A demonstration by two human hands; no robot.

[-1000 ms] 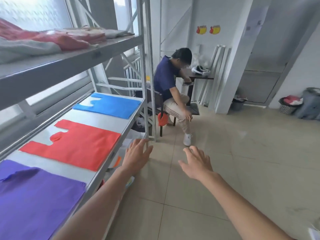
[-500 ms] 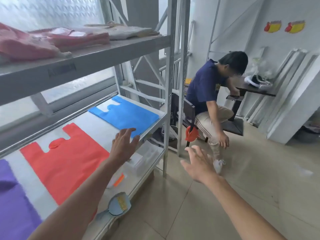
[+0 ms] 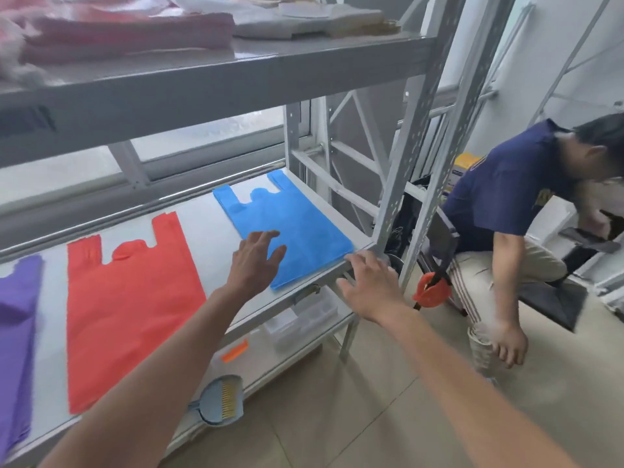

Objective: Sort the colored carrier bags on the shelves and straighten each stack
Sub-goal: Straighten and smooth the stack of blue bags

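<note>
Three flat stacks of carrier bags lie on the middle shelf (image 3: 209, 228): a blue stack (image 3: 300, 221) at the right end, a red stack (image 3: 128, 312) in the middle and a purple stack (image 3: 15, 325) at the left. My left hand (image 3: 255, 261) is spread over the near left part of the blue stack, fingers straight. My right hand (image 3: 369, 285) reaches with straight fingers to the shelf's front right corner beside the blue stack. Pink bags (image 3: 128, 32) and pale bags (image 3: 304, 18) are piled on the top shelf.
A person in a dark blue shirt (image 3: 513, 194) sits on a stool right of the rack's grey upright posts (image 3: 415, 130). The bottom shelf holds a clear plastic box (image 3: 304, 319), an orange tag (image 3: 234, 351) and a blue dustpan with brush (image 3: 219, 400). Tiled floor lies to the right.
The view has closed in on the rack. My left hand moved forward from beside the red stack onto the blue stack. My right hand came from mid-air to the shelf's front right corner.
</note>
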